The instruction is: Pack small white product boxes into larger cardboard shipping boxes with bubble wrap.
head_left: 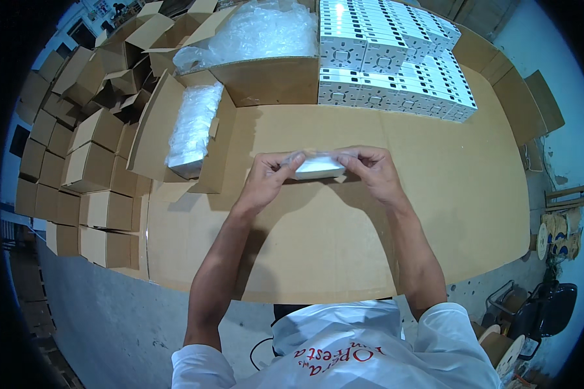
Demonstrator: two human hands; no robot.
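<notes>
Cardboard table [370, 246] lies under us; our left hand [266, 178] and right hand [373, 172] pinch 1 small white flat box [319, 168], wrapped in clear film, held just above its middle.

Small white packet [318, 168] at centre; white boxes [389, 58] stacked behind; brown cartons [91, 168] left, apparently empty

Both hands meet over the cardboard-covered table [344, 259], pinching a small white box [319, 168] between them — the left hand [269, 178] at one end, the right hand [372, 170] at the other. Beyond the right hand stand stacked white boxes [389, 58]. Left of the left hand lies an open carton [175, 129] with clear plastic bags [193, 126] — folded cartons [78, 162] farther left.
</notes>
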